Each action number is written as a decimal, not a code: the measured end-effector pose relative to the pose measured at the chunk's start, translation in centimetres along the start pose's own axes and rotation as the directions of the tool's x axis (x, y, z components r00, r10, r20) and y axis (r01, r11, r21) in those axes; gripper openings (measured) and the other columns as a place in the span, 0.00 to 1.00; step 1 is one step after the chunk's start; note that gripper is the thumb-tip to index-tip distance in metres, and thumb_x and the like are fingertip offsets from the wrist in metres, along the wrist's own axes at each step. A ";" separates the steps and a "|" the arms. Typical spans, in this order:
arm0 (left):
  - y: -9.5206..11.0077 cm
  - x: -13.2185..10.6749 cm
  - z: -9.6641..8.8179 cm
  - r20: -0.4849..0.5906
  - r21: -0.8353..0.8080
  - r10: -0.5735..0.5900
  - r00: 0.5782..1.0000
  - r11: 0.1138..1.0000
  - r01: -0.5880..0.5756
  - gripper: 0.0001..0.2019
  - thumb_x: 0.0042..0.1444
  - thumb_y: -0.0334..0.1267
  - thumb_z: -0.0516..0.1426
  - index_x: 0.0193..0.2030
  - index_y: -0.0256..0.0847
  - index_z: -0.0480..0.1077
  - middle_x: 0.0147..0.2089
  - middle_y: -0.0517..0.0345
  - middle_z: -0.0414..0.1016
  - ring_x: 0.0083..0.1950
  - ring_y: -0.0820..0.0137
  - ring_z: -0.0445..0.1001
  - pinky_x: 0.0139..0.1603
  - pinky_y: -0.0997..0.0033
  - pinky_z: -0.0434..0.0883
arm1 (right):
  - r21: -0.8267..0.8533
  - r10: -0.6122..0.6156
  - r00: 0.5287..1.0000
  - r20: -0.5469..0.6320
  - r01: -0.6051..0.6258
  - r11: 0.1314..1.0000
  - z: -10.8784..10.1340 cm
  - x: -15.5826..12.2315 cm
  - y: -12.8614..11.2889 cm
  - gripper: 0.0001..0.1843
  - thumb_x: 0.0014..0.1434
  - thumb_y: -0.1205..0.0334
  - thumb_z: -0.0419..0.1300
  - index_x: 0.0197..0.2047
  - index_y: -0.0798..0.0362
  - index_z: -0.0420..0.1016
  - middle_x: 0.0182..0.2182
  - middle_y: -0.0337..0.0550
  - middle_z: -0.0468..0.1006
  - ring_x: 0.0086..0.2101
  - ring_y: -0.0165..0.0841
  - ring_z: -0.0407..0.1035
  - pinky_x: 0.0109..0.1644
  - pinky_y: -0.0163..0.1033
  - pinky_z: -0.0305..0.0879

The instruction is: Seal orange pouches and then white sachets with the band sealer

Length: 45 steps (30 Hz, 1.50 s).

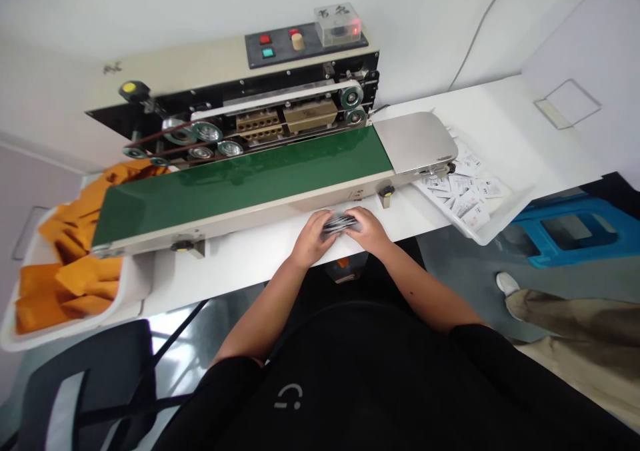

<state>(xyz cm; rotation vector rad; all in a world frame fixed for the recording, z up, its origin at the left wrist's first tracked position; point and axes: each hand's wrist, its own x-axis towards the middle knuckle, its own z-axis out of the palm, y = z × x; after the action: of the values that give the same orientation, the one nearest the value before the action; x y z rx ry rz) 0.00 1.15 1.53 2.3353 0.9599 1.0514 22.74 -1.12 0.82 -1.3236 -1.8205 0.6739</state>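
Observation:
Between my two hands is a small stack of thin silvery-grey packets (340,223), held just above the front edge of the white table (240,258). My left hand (315,238) wraps round the stack's left end, and my right hand (369,231) grips its right end. Both hands are closed on it, so the ends are hidden under the fingers. Right behind them stands a band sealing machine (170,71) with a green conveyor belt (250,181), rollers and a button panel. The belt carries nothing.
A white tray (483,238) of printed white sachets (465,194) sits to the right of the conveyor. Orange pouches (85,278) fill a white bin (137,284) at the left. A black chair (95,384), a blue stool (580,231) and another person's leg (565,311) are nearby.

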 end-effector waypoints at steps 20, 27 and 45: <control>0.4 -0.1 0.2 0.093 -0.021 -0.043 0.995 0.999 0.045 0.25 0.67 0.43 0.62 0.69 0.44 0.68 0.60 0.41 0.77 0.61 0.56 0.77 0.63 0.50 0.77 | 0.030 -0.063 0.998 0.023 0.062 0.998 -0.6 -0.6 -0.3 0.28 0.64 0.62 0.65 0.66 0.46 0.70 0.59 0.50 0.73 0.60 0.43 0.70 0.66 0.52 0.70; 0.7 0.1 -0.1 0.080 -0.059 -0.053 0.995 0.997 0.057 0.29 0.65 0.43 0.64 0.71 0.44 0.64 0.61 0.41 0.75 0.63 0.55 0.76 0.64 0.49 0.75 | 0.025 -0.065 0.997 -0.050 0.066 0.998 -0.5 -1.1 -0.2 0.21 0.69 0.58 0.62 0.63 0.45 0.73 0.57 0.50 0.75 0.58 0.43 0.72 0.65 0.53 0.72; 0.5 -0.5 0.3 0.026 0.012 0.019 0.999 1.000 -0.019 0.23 0.69 0.42 0.60 0.69 0.45 0.69 0.61 0.42 0.77 0.61 0.59 0.78 0.61 0.56 0.79 | -0.005 -0.109 0.986 -0.125 0.109 0.994 -0.3 -0.9 0.1 0.24 0.63 0.56 0.68 0.60 0.49 0.71 0.61 0.53 0.74 0.62 0.47 0.69 0.67 0.57 0.68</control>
<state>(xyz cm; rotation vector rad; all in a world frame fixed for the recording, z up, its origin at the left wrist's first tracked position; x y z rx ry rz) 0.17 0.42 1.39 2.3671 0.9390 1.0225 23.18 -1.92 0.68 -1.2272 -1.7764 0.5222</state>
